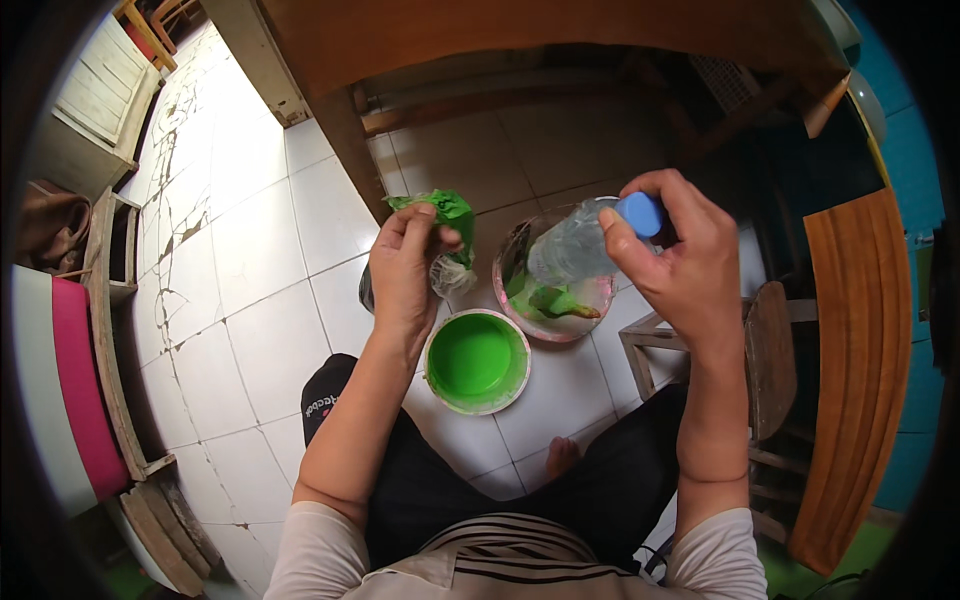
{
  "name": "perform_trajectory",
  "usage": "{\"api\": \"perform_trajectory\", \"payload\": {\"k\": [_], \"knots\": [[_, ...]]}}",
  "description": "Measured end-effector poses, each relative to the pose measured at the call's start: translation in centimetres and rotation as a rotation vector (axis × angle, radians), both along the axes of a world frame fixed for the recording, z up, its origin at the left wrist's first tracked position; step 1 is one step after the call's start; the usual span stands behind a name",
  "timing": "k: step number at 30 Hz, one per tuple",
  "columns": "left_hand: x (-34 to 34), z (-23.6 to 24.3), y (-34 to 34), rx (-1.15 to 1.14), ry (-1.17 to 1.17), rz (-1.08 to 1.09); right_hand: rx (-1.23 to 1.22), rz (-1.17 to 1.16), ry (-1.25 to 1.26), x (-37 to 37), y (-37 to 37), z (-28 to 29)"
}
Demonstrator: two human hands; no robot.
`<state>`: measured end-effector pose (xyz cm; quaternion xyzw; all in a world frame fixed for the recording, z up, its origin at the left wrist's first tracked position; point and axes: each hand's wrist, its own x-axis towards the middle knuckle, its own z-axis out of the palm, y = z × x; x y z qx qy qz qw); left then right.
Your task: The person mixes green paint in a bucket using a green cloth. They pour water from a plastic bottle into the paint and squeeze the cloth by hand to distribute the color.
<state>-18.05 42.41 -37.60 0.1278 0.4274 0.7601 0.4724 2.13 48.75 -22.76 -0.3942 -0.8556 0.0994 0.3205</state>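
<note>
My left hand (405, 255) is closed, pinching a crumpled clear plastic bag (456, 210) smeared with bright green. Across from it, my right hand (690, 245) grips a clear plastic bottle (572, 247) by its blue cap (640, 213) end. The bottle lies tilted in the air, its base toward the left, and seems to hold some liquid. Beneath it sits a round pink-rimmed tub (555, 333) with a green-smeared brush-like tool (566, 306) in it. Between my knees and the tub stands a white bucket (430, 380) of bright green paint (475, 352).
A wooden table (540, 45) overhangs the far side. To the right are a small wooden chair (770, 350) and a brown wooden panel (855, 370). Wooden shelving (105, 330) lines the left, beside white floor tiles (250, 270) with cracks.
</note>
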Motion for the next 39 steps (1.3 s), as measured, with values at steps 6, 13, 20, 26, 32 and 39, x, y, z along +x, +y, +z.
{"api": "perform_trajectory", "payload": {"k": [6,13,20,26,32,39], "knots": [[0.4,-0.5,-0.3,0.027,-0.149,-0.062,0.016,0.183,0.013,-4.2,-1.5,4.1],[-1.5,-1.5,-0.6,0.146,-0.471,-0.04,0.039,0.216,0.122,-8.0,-3.0,4.8],[-1.1,-2.8,-0.1,0.011,-0.612,0.007,0.267,0.19,-0.139,-10.2,-3.3,5.4],[-0.2,-4.2,-0.2,0.009,-0.635,-0.03,0.409,0.252,-0.256,-11.8,-3.7,5.6],[0.0,-3.1,-0.6,-0.06,-0.499,0.03,0.455,0.365,-0.374,-10.6,-2.9,6.3],[0.3,-2.7,-0.4,-0.048,-0.526,-0.034,0.32,0.584,-0.513,-9.9,-3.7,8.7]]}}
